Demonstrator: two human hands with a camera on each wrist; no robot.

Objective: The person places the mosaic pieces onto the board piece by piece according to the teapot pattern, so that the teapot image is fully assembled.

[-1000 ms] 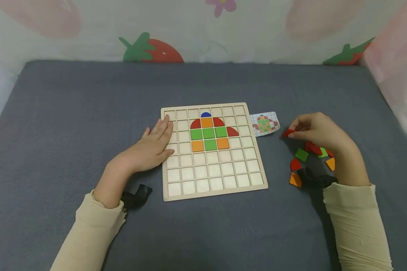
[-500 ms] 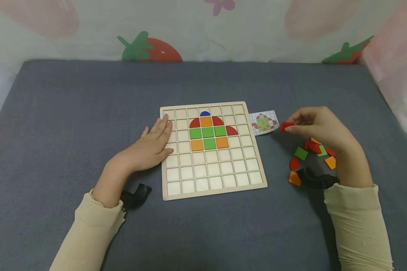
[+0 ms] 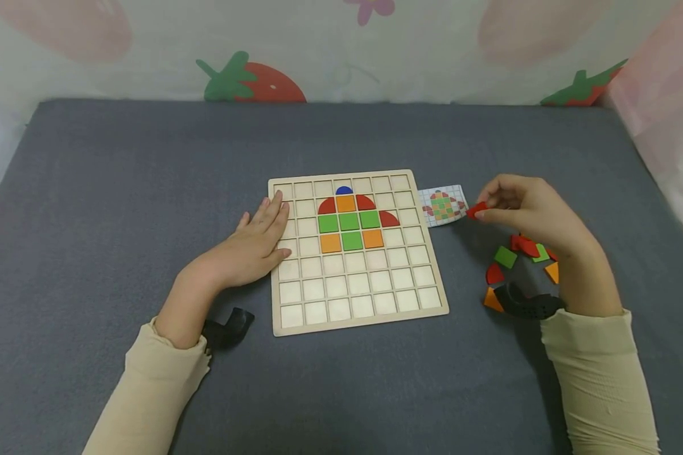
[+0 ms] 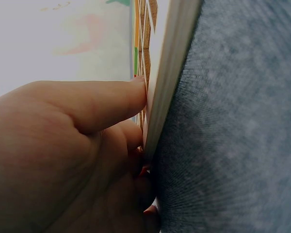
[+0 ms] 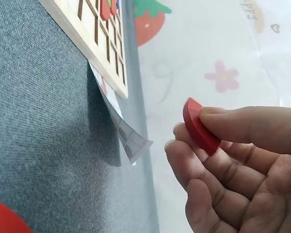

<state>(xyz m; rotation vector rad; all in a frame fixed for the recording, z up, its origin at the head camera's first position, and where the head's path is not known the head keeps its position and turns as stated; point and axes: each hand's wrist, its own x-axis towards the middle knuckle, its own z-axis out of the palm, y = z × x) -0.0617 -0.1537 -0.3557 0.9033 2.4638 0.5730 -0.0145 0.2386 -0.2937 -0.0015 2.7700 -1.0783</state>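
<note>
A wooden grid board (image 3: pixel 360 316) lies mid-table, with green and orange squares, red quarter-circle pieces and a blue half-circle (image 3: pixel 344 190) set in its upper cells. My left hand (image 3: pixel 250 243) rests flat on the board's left edge, fingers straight; in the left wrist view the thumb (image 4: pixel 111 99) lies along the rim. Right of the board, my right hand (image 3: pixel 526 205) pinches a red quarter-circle piece (image 5: pixel 200 127) between thumb and fingers, raised above the table. A pattern card (image 3: pixel 445 206) sticks out from under the board's right side, its free end curling up close to that piece.
Loose red, green and orange pieces, among them a green square (image 3: pixel 505 257), lie on the dark cloth below the right hand. A black strap (image 3: pixel 526 303) hangs at the right wrist, another black strap (image 3: pixel 229 328) at the left. A strawberry-print curtain (image 3: pixel 410 57) hangs behind the table.
My right hand has lifted the red piece from beside the loose pile, turned it in the fingers and shifted slightly left toward the card. The left hand stays in place.
</note>
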